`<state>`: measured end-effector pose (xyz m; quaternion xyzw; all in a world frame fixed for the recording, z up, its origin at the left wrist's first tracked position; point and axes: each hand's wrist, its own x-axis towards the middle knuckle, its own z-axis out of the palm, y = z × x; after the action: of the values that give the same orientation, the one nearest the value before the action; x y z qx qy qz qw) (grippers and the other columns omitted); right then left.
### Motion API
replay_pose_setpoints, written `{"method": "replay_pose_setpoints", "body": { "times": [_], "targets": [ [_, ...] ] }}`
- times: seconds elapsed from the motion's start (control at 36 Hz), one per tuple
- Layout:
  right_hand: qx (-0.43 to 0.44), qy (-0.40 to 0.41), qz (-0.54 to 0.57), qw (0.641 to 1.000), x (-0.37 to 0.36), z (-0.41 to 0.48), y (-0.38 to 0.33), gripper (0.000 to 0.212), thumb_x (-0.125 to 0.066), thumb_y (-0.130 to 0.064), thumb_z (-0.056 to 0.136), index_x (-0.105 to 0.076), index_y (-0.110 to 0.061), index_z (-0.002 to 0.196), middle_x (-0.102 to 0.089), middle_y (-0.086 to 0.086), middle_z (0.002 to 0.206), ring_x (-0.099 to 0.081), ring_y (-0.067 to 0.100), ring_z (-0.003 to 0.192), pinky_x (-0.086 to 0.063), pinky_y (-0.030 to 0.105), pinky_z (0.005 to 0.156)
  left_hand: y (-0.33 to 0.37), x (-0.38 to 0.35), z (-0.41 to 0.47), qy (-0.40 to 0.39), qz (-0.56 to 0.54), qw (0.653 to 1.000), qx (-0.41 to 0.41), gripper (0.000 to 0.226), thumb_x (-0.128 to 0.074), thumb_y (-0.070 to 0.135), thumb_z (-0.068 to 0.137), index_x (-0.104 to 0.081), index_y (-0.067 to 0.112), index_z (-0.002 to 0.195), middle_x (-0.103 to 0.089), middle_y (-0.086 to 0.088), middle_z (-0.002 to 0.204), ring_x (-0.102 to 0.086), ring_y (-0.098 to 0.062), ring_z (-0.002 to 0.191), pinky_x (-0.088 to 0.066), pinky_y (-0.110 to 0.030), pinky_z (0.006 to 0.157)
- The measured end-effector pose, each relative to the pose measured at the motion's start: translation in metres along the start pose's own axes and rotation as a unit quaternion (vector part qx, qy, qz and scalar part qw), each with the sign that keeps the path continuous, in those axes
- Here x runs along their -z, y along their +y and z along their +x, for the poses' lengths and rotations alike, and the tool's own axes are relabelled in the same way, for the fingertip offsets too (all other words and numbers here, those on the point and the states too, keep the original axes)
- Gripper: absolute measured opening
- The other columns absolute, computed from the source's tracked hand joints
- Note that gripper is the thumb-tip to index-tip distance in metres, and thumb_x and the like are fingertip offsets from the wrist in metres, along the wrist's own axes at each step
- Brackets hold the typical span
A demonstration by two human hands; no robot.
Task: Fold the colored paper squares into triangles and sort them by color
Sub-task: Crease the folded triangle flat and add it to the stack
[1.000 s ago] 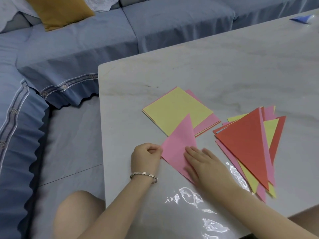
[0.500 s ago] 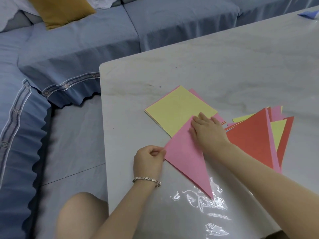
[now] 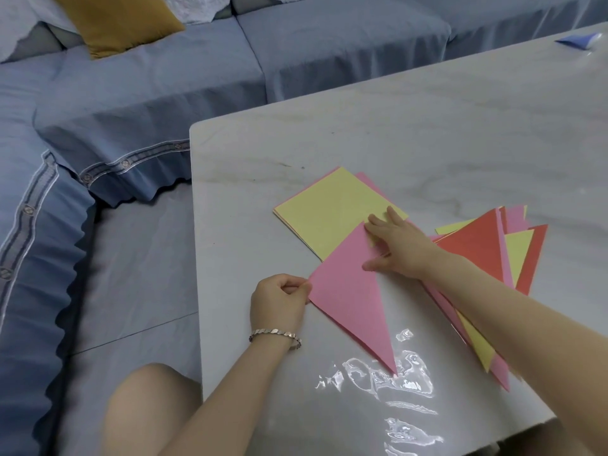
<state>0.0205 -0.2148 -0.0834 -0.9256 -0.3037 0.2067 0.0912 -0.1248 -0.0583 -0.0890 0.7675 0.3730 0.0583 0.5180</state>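
A pink paper triangle [image 3: 352, 291] lies folded on the pale marble table [image 3: 411, 143]. My left hand [image 3: 279, 299] pinches its left corner between curled fingers. My right hand [image 3: 396, 246] lies flat with straight fingers on the triangle's upper tip, its fingertips reaching onto the stack of unfolded squares [image 3: 329, 215], which has a yellow sheet on top and pink sheets below. To the right sits a mixed pile of folded triangles [image 3: 477, 245] in red, yellow and pink, partly hidden under my right forearm.
A small blue folded paper [image 3: 577, 39] lies at the table's far right edge. A blue sofa [image 3: 197, 70] with a mustard cushion [image 3: 118, 21] wraps round the table's far and left sides. My bare knee [image 3: 148, 409] is below the table's near left corner.
My right hand has slid along the pink triangle from its lower part up to its top tip. My left hand has kept hold of the left corner.
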Motion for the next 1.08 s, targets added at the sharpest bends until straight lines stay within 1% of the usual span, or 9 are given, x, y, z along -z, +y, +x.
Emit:
{"method": "replay_pose_setpoints", "body": {
  "times": [0.22,0.44,0.67,0.72,0.81,0.86,0.94,1.0,1.08],
  "targets": [
    [0.023,-0.058,-0.074,0.995,-0.005,-0.029,-0.01,0.106,-0.069,-0.052,0.073,-0.005,-0.013,0.149,0.004,0.001,0.157,0.012,0.02,0.144,-0.004,0.036,0.116,0.001,0.001,0.0,-0.006,0.002,1.0,0.003,0.017,-0.066,0.009,0.077,-0.068,0.02,0.064,-0.066,0.004,0.059,-0.061,-0.008,0.058,-0.045,-0.019,0.06],
    [0.053,-0.087,-0.122,0.987,-0.017,-0.067,-0.014,0.111,-0.063,-0.06,0.073,0.003,-0.012,0.148,0.012,0.002,0.156,0.016,0.019,0.143,0.005,0.031,0.114,0.001,0.001,0.0,-0.004,0.002,1.0,0.001,0.018,-0.067,0.011,0.078,-0.066,0.022,0.064,-0.066,0.005,0.059,-0.06,-0.008,0.057,-0.048,-0.022,0.064],
    [0.066,-0.121,-0.1,0.985,-0.032,-0.096,-0.02,0.119,-0.065,-0.057,0.074,0.014,-0.005,0.146,0.024,0.006,0.153,0.031,0.008,0.125,0.01,0.027,0.113,0.001,0.001,-0.001,-0.001,-0.006,1.0,0.009,0.017,-0.067,0.011,0.078,-0.067,0.021,0.064,-0.066,0.003,0.06,-0.06,-0.012,0.059,-0.05,-0.025,0.068],
    [0.069,-0.123,-0.086,0.986,-0.034,-0.102,-0.019,0.121,-0.068,-0.056,0.072,0.014,-0.005,0.145,0.024,0.006,0.153,0.03,0.009,0.129,0.01,0.026,0.113,0.002,0.001,-0.001,-0.002,-0.017,1.0,0.017,0.018,-0.067,0.009,0.079,-0.066,0.019,0.064,-0.065,0.001,0.059,-0.058,-0.01,0.054,-0.049,-0.024,0.065],
    [0.053,-0.095,0.037,0.993,-0.032,-0.108,-0.021,0.119,-0.072,-0.054,0.07,0.007,-0.011,0.148,0.014,0.001,0.156,0.017,0.008,0.14,0.006,0.021,0.111,0.006,0.001,-0.001,-0.008,-0.069,0.997,0.043,0.017,-0.067,0.003,0.08,-0.065,0.014,0.066,-0.063,-0.002,0.057,-0.056,-0.001,0.043,-0.05,-0.02,0.055],
    [-0.007,-0.017,0.197,0.98,-0.028,-0.109,-0.023,0.101,-0.072,-0.048,0.073,-0.01,-0.023,0.148,-0.013,-0.005,0.155,-0.01,0.006,0.142,-0.011,0.021,0.111,0.011,0.001,-0.004,-0.021,-0.123,0.99,0.062,0.013,-0.066,0.001,0.08,-0.066,0.009,0.071,-0.062,-0.004,0.057,-0.056,-0.001,0.042,-0.05,-0.015,0.047],
    [-0.08,0.102,0.385,0.914,-0.025,-0.104,-0.024,0.068,-0.071,-0.037,0.076,-0.035,-0.038,0.134,-0.058,-0.007,0.12,-0.057,0.008,0.103,-0.045,0.025,0.09,0.021,-0.004,-0.012,-0.053,-0.17,0.982,0.067,0.007,-0.067,0.003,0.081,-0.066,0.008,0.076,-0.063,-0.003,0.061,-0.057,-0.003,0.045,-0.047,-0.012,0.044],
    [-0.099,0.165,0.441,0.876,-0.023,-0.101,-0.022,0.054,-0.072,-0.025,0.077,-0.044,-0.039,0.121,-0.063,-0.002,0.097,-0.063,0.014,0.083,-0.051,0.027,0.074,0.029,-0.009,-0.017,-0.085,-0.197,0.974,0.068,0.005,-0.067,0.003,0.081,-0.066,0.007,0.078,-0.063,-0.002,0.061,-0.058,0.0,0.045,-0.047,-0.013,0.044],
    [-0.106,0.254,0.448,0.851,-0.014,-0.103,-0.013,0.04,-0.07,-0.013,0.08,-0.054,-0.037,0.107,-0.063,-0.008,0.094,-0.062,0.012,0.083,-0.048,0.016,0.071,0.037,-0.018,-0.017,-0.128,-0.15,0.98,0.004,0.003,-0.067,0.007,0.082,-0.067,0.008,0.079,-0.065,-0.001,0.064,-0.059,0.003,0.051,-0.048,-0.014,0.052]
  ]
}}
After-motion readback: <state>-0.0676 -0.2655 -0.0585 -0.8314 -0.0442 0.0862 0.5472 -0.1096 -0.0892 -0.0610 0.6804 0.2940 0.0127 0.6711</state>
